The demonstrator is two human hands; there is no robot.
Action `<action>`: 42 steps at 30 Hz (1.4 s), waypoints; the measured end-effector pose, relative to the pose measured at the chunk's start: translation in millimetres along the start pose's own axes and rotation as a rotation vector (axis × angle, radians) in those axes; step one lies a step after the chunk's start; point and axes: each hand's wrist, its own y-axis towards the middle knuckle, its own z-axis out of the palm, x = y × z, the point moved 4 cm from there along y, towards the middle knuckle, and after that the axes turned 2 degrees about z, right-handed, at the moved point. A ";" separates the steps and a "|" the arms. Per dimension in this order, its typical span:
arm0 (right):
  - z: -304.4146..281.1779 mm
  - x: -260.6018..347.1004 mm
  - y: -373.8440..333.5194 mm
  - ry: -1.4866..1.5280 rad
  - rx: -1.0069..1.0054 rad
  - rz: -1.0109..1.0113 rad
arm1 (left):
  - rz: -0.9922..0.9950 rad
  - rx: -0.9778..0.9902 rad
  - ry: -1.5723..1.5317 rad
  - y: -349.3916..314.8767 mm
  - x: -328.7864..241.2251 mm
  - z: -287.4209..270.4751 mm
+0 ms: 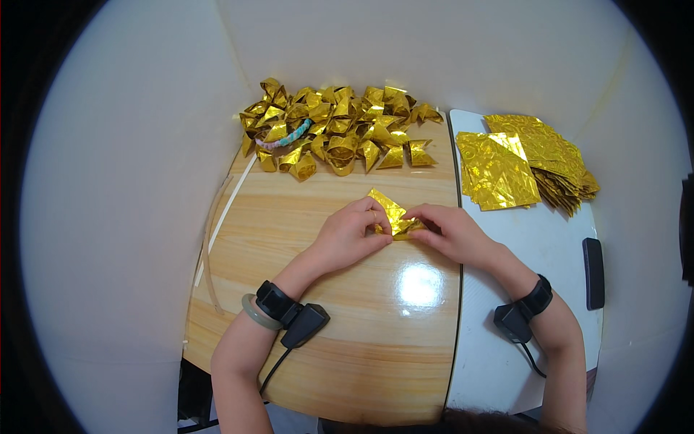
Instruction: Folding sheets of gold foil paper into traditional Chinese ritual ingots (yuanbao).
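Note:
Both my hands are on a sheet of gold foil paper (389,206), partly folded, over the middle of the wooden table. One corner of it points up and away from me, and the near edge looks folded over. My left hand (356,230) is closed on its left side, fingers curled and a ring on one of them. On the right side, my right hand (450,230) pinches the paper between thumb and forefinger. The fingers cover part of the folds.
A heap of folded gold paper pieces (341,148) lies at the back, with a pastel braided band (288,137) on it. On the white table (520,289) at right are flat gold sheets (499,170) in stacks and a dark oblong object (593,273). White walls surround everything.

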 end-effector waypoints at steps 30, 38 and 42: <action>-18.7 -2.5 1.1 0.337 0.257 0.398 | 0.041 -0.118 0.262 -0.7 -3.5 -4.0; -23.6 -7.7 -3.3 0.047 0.306 0.074 | 0.140 -0.083 0.239 0.4 2.3 -4.6; -15.4 -9.3 0.0 0.387 0.265 0.140 | 0.119 -0.011 0.199 -0.6 2.8 -9.5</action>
